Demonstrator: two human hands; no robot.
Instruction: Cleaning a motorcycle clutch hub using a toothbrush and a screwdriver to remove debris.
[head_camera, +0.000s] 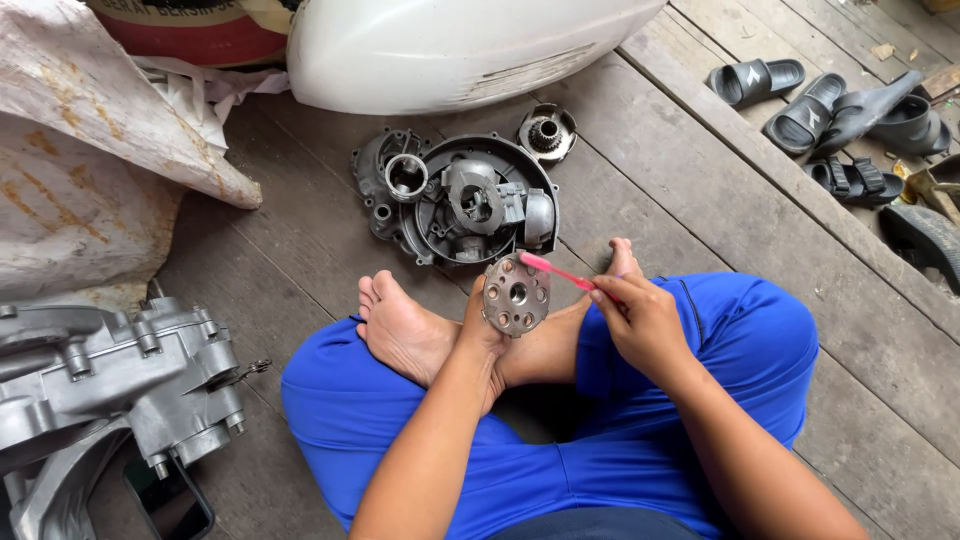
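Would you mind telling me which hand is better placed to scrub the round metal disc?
Probably the right hand: it holds the pink toothbrush with its head on the disc, which the left hand steadies.

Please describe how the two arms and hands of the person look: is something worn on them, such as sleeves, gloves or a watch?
Both forearms are bare up to the frame edge: no sleeves show. The left hand and the right hand wear no gloves, and no watch, ring or bracelet shows on either. The arms are sturdy, the fingers short. Below them are bright blue trousers and bare feet.
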